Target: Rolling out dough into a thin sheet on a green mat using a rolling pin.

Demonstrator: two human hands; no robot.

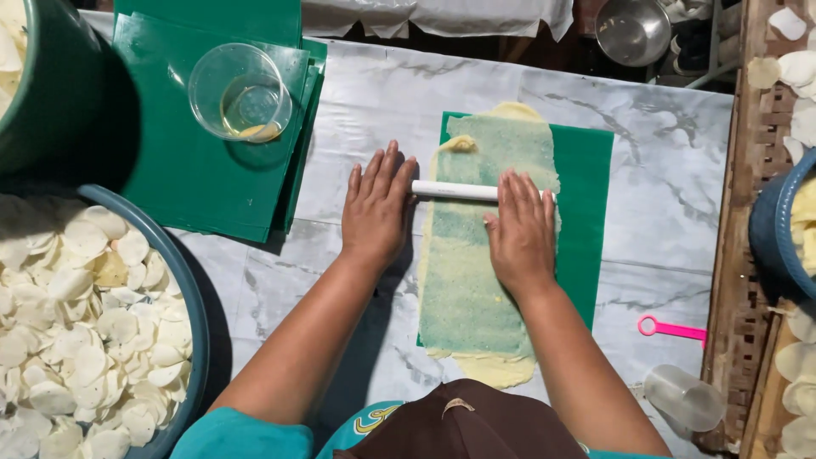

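White rolling pin (455, 190) found lying crosswise on thin dough sheet (476, 272), long axis running left to right; sheet's long axis running away from the wearer, overhanging both ends of green mat (591, 212) on marble table (663, 136). Left hand (376, 208) laid flat over pin's left end, fingers extended and slightly spread, gripping nothing. Right hand (520, 231) pressed palm-down on pin's right part, fingers straight and together. Clear cup (240, 92) noted on stack of green sheets (178, 170), holding a little yellowish liquid. Large basin (197, 323) at left filled with pale round discs (85, 340). Blue bowl (769, 229) at right holding yellow dough. Pink tool (671, 328) and overturned clear cup (684, 397) lying near right forearm.
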